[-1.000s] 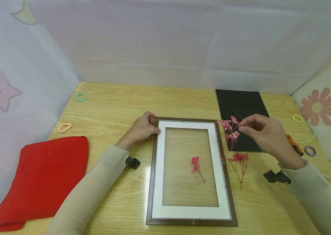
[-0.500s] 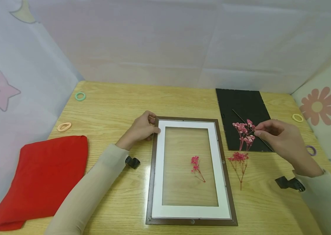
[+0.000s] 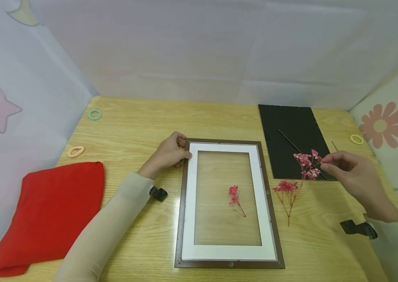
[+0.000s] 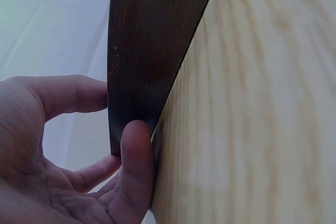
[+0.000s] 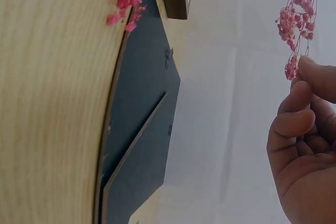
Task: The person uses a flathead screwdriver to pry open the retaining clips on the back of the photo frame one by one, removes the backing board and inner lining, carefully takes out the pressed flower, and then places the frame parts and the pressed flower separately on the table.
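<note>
A brown picture frame with a white mat lies on the wooden table. At its upper left corner my left hand grips the edge; the left wrist view shows thumb and fingers around the dark frame side. Within the mat opening lies a small pink dried flower sprig. My right hand pinches another pink flower sprig between thumb and fingertip, in the air right of the frame. Below it, a third flower sprig lies on the table.
A black backing board with a stand flap lies at the back right. A red cloth is folded at the left. Around the table edges lie a green ring, a peach ring and a yellow ring.
My right hand has moved right and slightly toward me, carrying the pinched sprig from beside the frame's right edge to over the black board's near edge. The left hand has stayed at the corner.
</note>
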Available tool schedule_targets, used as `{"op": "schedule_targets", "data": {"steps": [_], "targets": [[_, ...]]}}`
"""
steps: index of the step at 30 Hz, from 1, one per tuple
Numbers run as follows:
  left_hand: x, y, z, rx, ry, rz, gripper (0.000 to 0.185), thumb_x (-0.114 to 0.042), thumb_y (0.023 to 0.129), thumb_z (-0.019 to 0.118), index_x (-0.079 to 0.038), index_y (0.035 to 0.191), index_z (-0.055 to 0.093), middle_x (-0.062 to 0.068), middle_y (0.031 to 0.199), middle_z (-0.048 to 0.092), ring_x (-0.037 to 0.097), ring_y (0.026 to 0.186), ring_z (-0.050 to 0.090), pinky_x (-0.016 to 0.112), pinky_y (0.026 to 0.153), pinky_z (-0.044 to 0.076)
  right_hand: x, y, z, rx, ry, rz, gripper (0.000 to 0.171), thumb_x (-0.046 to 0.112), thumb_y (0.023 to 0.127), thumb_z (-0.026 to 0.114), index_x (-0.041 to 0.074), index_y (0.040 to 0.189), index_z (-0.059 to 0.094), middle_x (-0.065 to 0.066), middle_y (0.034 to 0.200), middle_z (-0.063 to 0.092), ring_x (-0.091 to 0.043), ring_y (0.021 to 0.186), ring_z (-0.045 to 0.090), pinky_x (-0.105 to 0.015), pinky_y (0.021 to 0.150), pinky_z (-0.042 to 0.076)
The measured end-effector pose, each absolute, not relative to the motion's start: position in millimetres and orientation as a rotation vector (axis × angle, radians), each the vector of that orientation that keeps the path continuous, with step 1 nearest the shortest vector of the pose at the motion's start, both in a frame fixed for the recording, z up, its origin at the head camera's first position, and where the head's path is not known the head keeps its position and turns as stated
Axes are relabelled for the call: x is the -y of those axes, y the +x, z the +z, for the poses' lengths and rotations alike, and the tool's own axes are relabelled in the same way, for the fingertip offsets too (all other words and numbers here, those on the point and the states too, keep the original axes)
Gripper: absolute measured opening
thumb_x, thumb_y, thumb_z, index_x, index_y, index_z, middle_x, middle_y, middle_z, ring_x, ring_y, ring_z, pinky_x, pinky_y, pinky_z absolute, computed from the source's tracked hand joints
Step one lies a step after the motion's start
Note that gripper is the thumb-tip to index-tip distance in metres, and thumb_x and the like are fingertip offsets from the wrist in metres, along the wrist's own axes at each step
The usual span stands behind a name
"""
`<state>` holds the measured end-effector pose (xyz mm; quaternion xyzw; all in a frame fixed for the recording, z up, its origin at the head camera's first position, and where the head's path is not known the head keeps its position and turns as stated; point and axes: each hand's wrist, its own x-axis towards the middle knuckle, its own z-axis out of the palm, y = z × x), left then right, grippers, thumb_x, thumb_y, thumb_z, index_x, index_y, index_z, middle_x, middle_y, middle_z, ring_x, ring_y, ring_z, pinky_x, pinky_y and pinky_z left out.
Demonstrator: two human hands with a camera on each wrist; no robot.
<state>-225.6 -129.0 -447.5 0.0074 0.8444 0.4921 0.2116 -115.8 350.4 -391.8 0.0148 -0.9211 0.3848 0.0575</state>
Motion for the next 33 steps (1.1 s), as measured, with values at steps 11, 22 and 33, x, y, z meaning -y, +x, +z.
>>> {"op": "schedule_targets", "data": {"steps": [11, 22, 33], "targets": [[128, -225, -446, -2.342, 0.017, 1.366, 0.063, -0.018, 0.088, 0.072, -0.013, 0.142, 0.041, 0.009, 0.132, 0.050, 0.019, 0.065, 0.056, 0.029, 0.059, 0.056, -372, -101, -408, 2.854, -0.055, 1.093, 0.020, 0.024, 0.095, 0.072, 0.007, 0.106, 0.071, 0.023, 0.086, 0.069, 0.002, 0.073, 0.062, -0.015, 0.059, 0.048], [128, -227, -447, -2.355, 0.027, 1.347, 0.065, -0.019, 0.088, 0.073, -0.013, 0.144, 0.040, 0.009, 0.133, 0.050, 0.018, 0.063, 0.056, 0.029, 0.058, 0.056, -389, -91, -431, 2.968, -0.045, 1.036, 0.019, 0.023, 0.097, 0.069, 0.008, 0.107, 0.069, 0.013, 0.080, 0.070, -0.005, 0.068, 0.057, -0.022, 0.053, 0.042], [128, -227, -448, -2.359, 0.031, 1.344, 0.065, -0.019, 0.088, 0.072, -0.014, 0.143, 0.040, 0.008, 0.133, 0.050, 0.018, 0.063, 0.057, 0.028, 0.058, 0.056, -403, -86, -447, 3.058, -0.013, 1.045, 0.021, 0.028, 0.098, 0.068, 0.011, 0.110, 0.070, 0.009, 0.085, 0.071, -0.008, 0.068, 0.057, -0.025, 0.053, 0.042]]}}
